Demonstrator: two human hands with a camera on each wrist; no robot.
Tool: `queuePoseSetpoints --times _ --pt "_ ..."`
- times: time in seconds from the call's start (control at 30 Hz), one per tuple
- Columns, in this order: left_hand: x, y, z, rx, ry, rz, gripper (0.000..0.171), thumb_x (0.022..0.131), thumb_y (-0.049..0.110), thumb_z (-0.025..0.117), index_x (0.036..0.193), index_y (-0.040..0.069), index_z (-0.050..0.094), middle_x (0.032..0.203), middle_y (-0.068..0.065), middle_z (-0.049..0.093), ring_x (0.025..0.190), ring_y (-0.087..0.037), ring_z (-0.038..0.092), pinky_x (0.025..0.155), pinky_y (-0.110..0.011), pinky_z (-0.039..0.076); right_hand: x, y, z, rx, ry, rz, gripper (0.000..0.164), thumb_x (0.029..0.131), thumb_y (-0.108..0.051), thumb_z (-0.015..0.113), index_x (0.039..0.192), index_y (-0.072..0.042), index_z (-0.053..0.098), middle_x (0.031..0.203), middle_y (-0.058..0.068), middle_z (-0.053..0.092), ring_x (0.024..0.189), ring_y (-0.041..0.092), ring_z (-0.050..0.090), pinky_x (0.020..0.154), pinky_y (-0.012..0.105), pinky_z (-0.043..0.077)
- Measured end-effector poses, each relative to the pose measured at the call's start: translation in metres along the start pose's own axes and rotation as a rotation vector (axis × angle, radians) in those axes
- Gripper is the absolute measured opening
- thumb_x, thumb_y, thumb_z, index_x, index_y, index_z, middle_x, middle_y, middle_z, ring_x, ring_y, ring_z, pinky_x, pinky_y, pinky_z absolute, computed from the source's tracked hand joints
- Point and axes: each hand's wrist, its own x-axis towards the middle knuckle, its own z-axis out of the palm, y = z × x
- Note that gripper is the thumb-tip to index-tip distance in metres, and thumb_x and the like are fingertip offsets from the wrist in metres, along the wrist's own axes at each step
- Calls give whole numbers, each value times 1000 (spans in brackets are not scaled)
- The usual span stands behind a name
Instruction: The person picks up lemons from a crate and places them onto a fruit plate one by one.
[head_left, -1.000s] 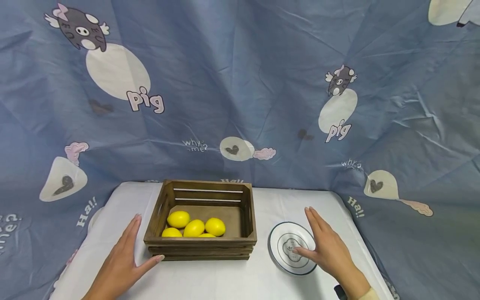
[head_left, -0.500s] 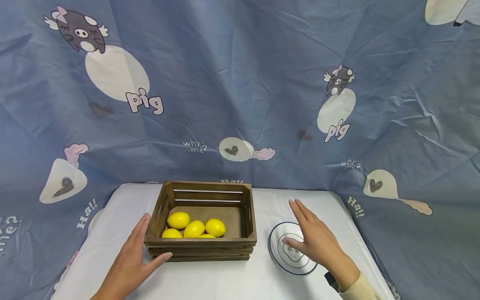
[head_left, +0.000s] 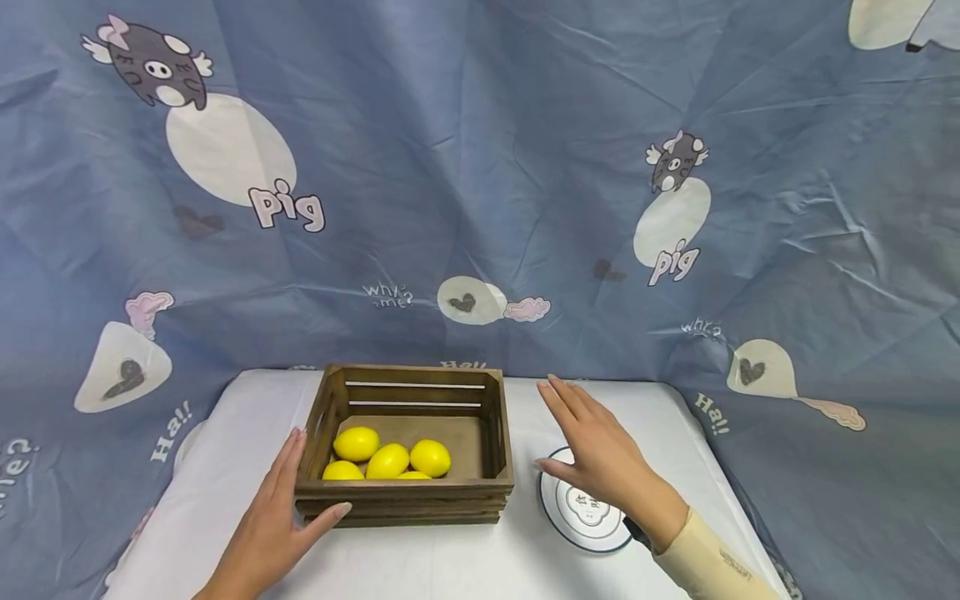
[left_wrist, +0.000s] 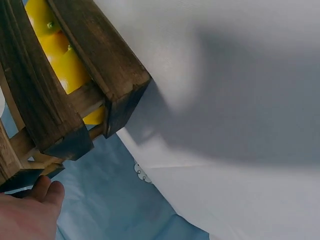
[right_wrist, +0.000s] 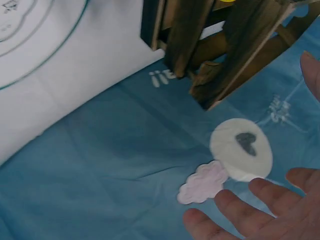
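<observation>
A brown slatted wooden crate (head_left: 405,493) sits on the white table with several yellow lemons (head_left: 388,460) inside, mostly in its left half. Beside the crate's left end is my left hand (head_left: 270,517), fingers straight and thumb spread along the front; whether it touches the wood I cannot tell. In the left wrist view its fingertips (left_wrist: 54,192) lie close to the slats. My right hand (head_left: 607,458), fingers extended and holding nothing, hovers between the crate and a white dark-rimmed plate (head_left: 581,533), partly covering the plate. A gap separates it from the crate's right end.
The white tablecloth (head_left: 420,567) covers the table. Behind and around it hangs a blue sheet (head_left: 480,167) printed with pigs and hearts, close against the crate's back.
My right hand has moved left, from over the plate towards the crate. My left hand has moved slightly right, up to the crate's left end. Crate, lemons and plate stay put.
</observation>
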Motion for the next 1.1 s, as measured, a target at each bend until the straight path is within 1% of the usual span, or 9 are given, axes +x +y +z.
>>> queuePoseSetpoints --times 0.13,0.37,0.47,0.57,0.67,0.77,0.9,0.97,1.1 --pt "2 1 2 -19 1 -8 119 88 50 81 169 20 -1 175 -11 -1 150 -55 21 102 -78 32 14 -7 -2 3 -7 -41 110 80 -51 87 165 -10 30 164 17 38 145 44 42 111 59 42" --pt "4 5 6 -48 -17 -124 116 92 59 72 168 23 -9 175 -15 0 151 -55 19 106 -78 27 37 -20 -3 72 -64 -59 107 85 -49 83 167 -13 25 169 11 32 150 37 36 117 53 37" --pt "4 7 7 -55 1 -144 113 94 59 70 168 21 -8 174 -19 4 149 -56 21 106 -78 27 47 -25 -3 76 -90 -79 105 87 -50 82 167 -14 24 169 11 30 150 37 36 117 53 37" --pt "4 7 9 -56 34 -131 110 95 55 70 169 19 -3 172 -23 11 147 -56 25 106 -77 30 56 -31 -4 67 -110 -119 102 88 -50 81 166 -13 28 169 11 31 150 38 37 116 54 38" --pt "3 8 11 -63 57 -116 108 96 52 71 169 18 1 172 -22 15 147 -56 28 107 -75 31 62 -37 -6 52 -127 -166 98 89 -50 80 164 -10 32 167 13 35 149 40 38 116 55 38" --pt "2 9 15 -59 92 -114 103 97 49 71 169 16 6 172 -20 19 146 -54 31 107 -74 32 69 -41 -8 30 -140 -213 97 89 -50 79 164 -10 33 166 13 36 149 38 38 117 53 37" --pt "2 11 19 -76 154 -150 87 103 44 64 169 17 15 170 -19 26 146 -53 33 108 -73 31 82 -44 -9 46 -167 -261 95 91 -48 79 164 -10 32 167 12 34 149 34 38 118 50 37" --pt "4 12 20 -98 188 -171 78 106 40 60 168 16 20 168 -20 29 147 -52 33 110 -72 31 89 -44 -8 75 -191 -262 94 91 -47 78 164 -11 32 167 12 34 149 33 39 117 49 38" --pt "4 15 22 -136 249 -198 70 108 37 56 168 20 24 167 -18 32 148 -49 34 112 -69 31 100 -44 -3 139 -230 -243 94 91 -47 78 165 -12 31 167 13 35 148 33 40 115 50 40"
